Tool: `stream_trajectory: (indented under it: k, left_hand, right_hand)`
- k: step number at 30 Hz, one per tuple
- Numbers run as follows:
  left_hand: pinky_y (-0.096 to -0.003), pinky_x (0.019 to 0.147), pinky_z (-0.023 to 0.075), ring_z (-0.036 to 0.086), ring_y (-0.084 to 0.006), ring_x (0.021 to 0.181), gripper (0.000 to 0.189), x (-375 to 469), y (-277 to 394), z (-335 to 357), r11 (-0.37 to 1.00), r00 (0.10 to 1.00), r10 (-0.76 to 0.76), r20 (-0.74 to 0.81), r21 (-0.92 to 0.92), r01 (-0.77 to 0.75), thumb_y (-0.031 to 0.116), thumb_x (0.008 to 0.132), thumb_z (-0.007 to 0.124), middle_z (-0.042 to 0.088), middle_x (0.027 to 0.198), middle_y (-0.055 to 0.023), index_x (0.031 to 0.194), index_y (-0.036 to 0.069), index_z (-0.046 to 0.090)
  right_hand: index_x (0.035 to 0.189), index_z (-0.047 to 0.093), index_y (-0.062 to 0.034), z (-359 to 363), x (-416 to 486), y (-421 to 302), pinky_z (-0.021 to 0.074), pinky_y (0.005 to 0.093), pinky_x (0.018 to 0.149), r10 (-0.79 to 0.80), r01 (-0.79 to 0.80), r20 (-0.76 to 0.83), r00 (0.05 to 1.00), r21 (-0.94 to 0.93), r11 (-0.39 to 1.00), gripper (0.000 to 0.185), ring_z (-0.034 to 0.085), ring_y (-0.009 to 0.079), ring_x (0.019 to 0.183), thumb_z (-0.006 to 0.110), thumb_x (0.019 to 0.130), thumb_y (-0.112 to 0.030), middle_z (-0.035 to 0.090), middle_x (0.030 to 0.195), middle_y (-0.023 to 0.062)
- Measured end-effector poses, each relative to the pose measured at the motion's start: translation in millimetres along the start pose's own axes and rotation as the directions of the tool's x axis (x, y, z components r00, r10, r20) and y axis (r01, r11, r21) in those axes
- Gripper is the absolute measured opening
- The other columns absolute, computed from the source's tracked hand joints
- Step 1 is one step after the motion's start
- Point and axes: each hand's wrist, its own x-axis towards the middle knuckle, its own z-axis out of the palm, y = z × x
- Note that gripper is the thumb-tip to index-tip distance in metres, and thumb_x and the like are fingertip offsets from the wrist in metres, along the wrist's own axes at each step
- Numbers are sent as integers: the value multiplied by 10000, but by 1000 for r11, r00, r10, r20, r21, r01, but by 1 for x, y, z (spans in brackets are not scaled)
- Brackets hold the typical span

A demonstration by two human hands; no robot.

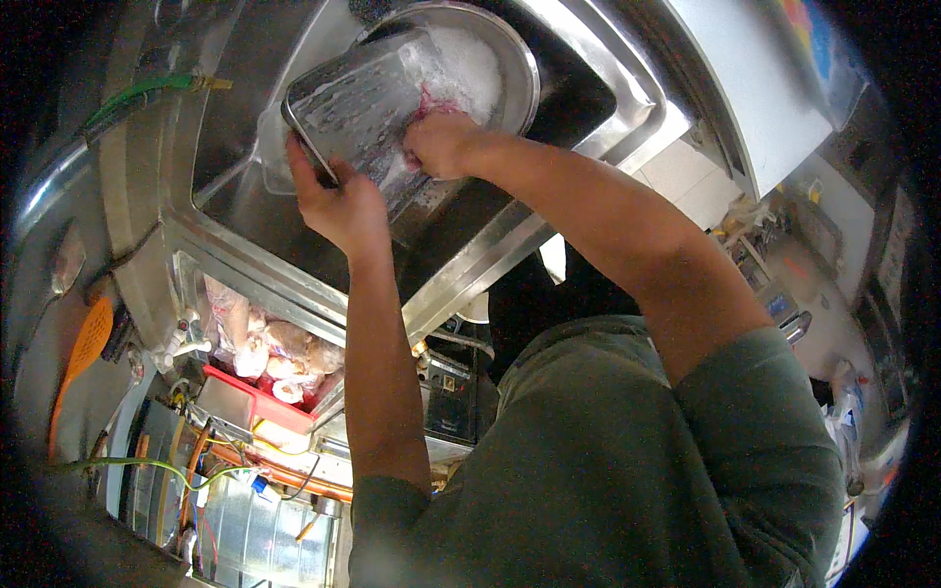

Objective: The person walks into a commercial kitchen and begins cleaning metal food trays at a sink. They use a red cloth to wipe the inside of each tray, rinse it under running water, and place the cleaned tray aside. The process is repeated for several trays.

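A rectangular metal pan (pixel 353 103), streaked with soap suds, is held tilted over a sink (pixel 470 246). My left hand (pixel 342 209) grips its near-left rim, thumb on one side and fingers on the other. Against the soapy surface, my right hand (pixel 441 143) is closed around a pinkish-red scrubber (pixel 434 101), mostly hidden by the fingers. Behind the pan, a round steel basin (pixel 523 81) holds white foam (pixel 470 62). A translucent container (pixel 276 158) shows partly beneath the pan's left end.
A green hose (pixel 140 94) with a brass-coloured end lies at the sink's left. An orange slotted turner (pixel 88 334) and ladles hang farther left. Below the counter, a red bin (pixel 257 400) stands by plastic-bagged items (pixel 283 349). A white panel (pixel 750 81) rises at right.
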Motion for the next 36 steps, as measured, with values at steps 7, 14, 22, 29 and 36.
stream_trajectory:
  k: [7, 14, 22, 29, 36]
  left_hand:
    - [-474, 968, 469, 583, -470, 1143, 627, -4, 8, -17, 949, 995, -23, 93, 316, -8, -53, 767, 512, 583, 1261, -317, 1391, -57, 450]
    - [-520, 932, 463, 582, -461, 1038, 565, 8, 0, -46, 837, 917, 394, 60, 388, -385, -26, 719, 520, 608, 1130, -282, 1283, -55, 516]
    - [-481, 982, 403, 594, -326, 1076, 373, 20, -41, -70, 667, 724, 688, 50, 351, -657, 88, 808, 663, 641, 1210, -112, 1180, 80, 642]
    - [-453, 1010, 388, 524, -313, 1186, 334, 29, -73, -94, 599, 650, 748, 137, 285, -749, 129, 857, 697, 630, 1297, -62, 1189, 164, 676]
    - [-447, 1014, 402, 511, -336, 1191, 520, 33, -84, -93, 604, 693, 676, 252, 350, -716, 113, 816, 714, 625, 1294, -90, 1323, 178, 616]
  right_hand:
    - [1129, 705, -57, -26, -19, 13, 518, 536, 915, 322, -319, -12, 947, 106, 942, 305, 629, 368, 1147, 534, 915, -191, 652, 1254, 157]
    - [955, 717, -68, -81, -77, 34, 576, 458, 806, 222, -231, -319, 921, 8, 973, 236, 691, 367, 943, 653, 779, -212, 702, 1014, 199]
    - [1074, 655, 12, -104, -72, 76, 510, 449, 890, 183, -181, -150, 972, 23, 983, 344, 638, 404, 1012, 636, 769, -147, 669, 1023, 250]
    - [987, 650, -15, -114, -66, 63, 538, 467, 831, 50, -65, -54, 997, -335, 940, 290, 650, 428, 947, 692, 744, -168, 674, 987, 243]
    - [1024, 648, -29, -100, -38, 48, 550, 468, 804, -10, -25, -146, 989, -239, 971, 258, 662, 403, 958, 674, 810, -171, 683, 982, 225]
